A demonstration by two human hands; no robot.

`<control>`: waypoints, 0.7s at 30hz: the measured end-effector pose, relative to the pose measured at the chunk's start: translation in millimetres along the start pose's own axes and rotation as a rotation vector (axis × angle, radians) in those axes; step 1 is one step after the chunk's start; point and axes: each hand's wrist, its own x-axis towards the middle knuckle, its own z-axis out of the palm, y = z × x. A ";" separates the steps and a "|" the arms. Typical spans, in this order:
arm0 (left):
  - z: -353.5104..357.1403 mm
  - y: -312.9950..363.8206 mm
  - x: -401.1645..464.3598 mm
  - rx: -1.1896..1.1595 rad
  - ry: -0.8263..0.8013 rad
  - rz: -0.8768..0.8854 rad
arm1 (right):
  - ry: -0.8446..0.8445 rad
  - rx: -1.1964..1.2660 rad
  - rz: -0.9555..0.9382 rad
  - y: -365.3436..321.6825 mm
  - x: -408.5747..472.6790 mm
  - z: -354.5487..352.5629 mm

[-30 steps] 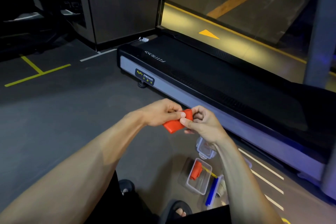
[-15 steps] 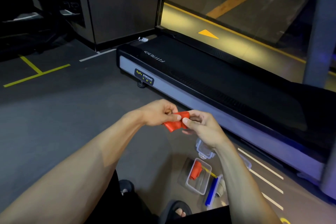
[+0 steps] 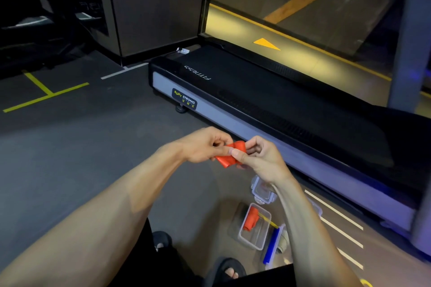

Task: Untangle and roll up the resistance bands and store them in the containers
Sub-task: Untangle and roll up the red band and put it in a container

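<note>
Red rubber band [image 3: 229,155] is pinched between left hand [image 3: 203,145] and right hand [image 3: 260,158], its roll axis running forward-left. The open container [image 3: 255,227] lies below, nearer the right hand.

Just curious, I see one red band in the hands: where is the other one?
The other red band lies rolled in the open clear container on the floor, low and right of centre in the head view, left of a blue band and below the right hand.

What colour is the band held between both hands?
Red-orange, a plain rubber resistance band; clearest in the head view.
</note>
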 end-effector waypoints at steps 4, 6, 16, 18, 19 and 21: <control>-1.0 -0.5 -1.0 -0.003 0.008 0.003 | -0.015 -0.022 0.013 0.4 0.1 0.9; -1.3 -1.5 -1.6 0.006 0.013 0.008 | -0.022 -0.032 0.012 1.7 1.0 2.5; -0.4 -9.0 0.5 0.049 0.068 -0.008 | -0.138 -0.093 0.016 -3.4 -0.9 6.1; 0.5 -9.6 0.8 0.089 0.068 -0.026 | -0.168 -0.111 0.046 -1.6 -0.8 3.7; 1.1 -9.5 1.2 0.113 0.084 -0.033 | -0.164 -0.108 0.055 -0.7 -0.5 2.6; 1.8 -9.4 2.3 0.141 0.124 -0.044 | -0.142 -0.079 0.067 1.6 -0.1 1.0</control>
